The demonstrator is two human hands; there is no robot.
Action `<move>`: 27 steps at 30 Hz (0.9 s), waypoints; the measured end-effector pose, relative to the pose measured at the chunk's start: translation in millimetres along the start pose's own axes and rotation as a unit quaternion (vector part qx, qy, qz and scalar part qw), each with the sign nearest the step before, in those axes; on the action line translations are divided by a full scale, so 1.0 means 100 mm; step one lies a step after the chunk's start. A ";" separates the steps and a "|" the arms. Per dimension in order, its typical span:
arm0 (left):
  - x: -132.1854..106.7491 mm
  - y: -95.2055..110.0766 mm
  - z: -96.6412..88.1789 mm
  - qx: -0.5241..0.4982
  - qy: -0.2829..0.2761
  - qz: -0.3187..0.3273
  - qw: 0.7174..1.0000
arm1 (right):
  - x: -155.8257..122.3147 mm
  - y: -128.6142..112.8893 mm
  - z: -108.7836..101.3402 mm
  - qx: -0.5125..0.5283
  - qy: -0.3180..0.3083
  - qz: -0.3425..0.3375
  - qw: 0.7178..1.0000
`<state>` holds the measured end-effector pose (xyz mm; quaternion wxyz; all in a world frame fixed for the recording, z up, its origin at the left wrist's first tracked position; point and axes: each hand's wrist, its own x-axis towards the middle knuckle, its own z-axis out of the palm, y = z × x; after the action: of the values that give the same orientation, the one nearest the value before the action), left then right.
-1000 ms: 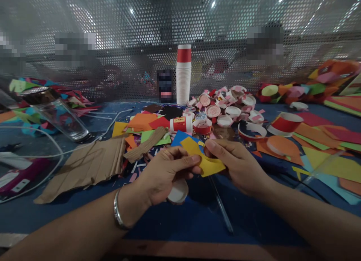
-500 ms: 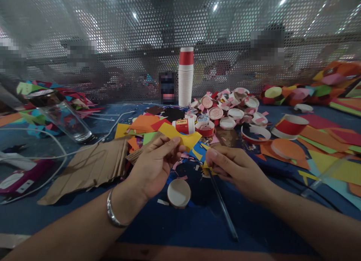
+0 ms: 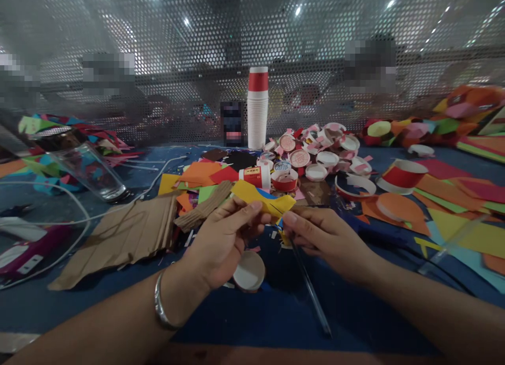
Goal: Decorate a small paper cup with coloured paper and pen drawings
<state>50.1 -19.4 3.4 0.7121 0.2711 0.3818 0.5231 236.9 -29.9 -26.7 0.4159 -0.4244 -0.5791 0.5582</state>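
My left hand (image 3: 224, 239) pinches yellow paper (image 3: 276, 203); from here I can't tell whether my right hand (image 3: 331, 236), curled beside it, grips anything.

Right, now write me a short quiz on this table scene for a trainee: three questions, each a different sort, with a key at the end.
1. True or false: the silver bangle is worn on the person's right arm.

2. What is the left hand gripping?
A) the red-and-white cup lying on its side
B) the yellow paper
C) the clear glass jar

3. Fill the gap: seen from the person's side, the corrugated cardboard lies to the ____ of the tall stack of cups.

Key
1. False; it is on the left arm.
2. B
3. left
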 end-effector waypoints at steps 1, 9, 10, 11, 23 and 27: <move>-0.01 -0.01 0.01 0.001 -0.003 -0.007 1.000 | 0.00 0.00 0.00 0.007 -0.004 0.002 1.000; -0.03 -0.03 0.02 -0.004 -0.014 -0.026 1.000 | 0.00 -0.03 0.01 0.015 -0.013 -0.008 1.000; -0.03 -0.03 0.02 -0.004 -0.015 -0.027 1.000 | 0.00 -0.03 0.01 0.014 -0.012 -0.006 1.000; -0.03 -0.04 0.02 -0.005 -0.014 -0.027 1.000 | 0.00 -0.03 0.01 0.012 -0.011 -0.006 1.000; 0.00 0.00 0.01 0.045 -0.006 -0.051 0.998 | 0.00 -0.06 0.01 -0.010 0.011 -0.006 1.000; 0.01 0.00 -0.01 0.043 -0.011 -0.029 0.999 | -0.02 -0.07 0.01 -0.005 -0.002 0.003 1.000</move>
<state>50.0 -18.3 2.3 0.7188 0.2966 0.4035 0.4822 236.3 -31.9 -19.8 0.4108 -0.4266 -0.5818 0.5574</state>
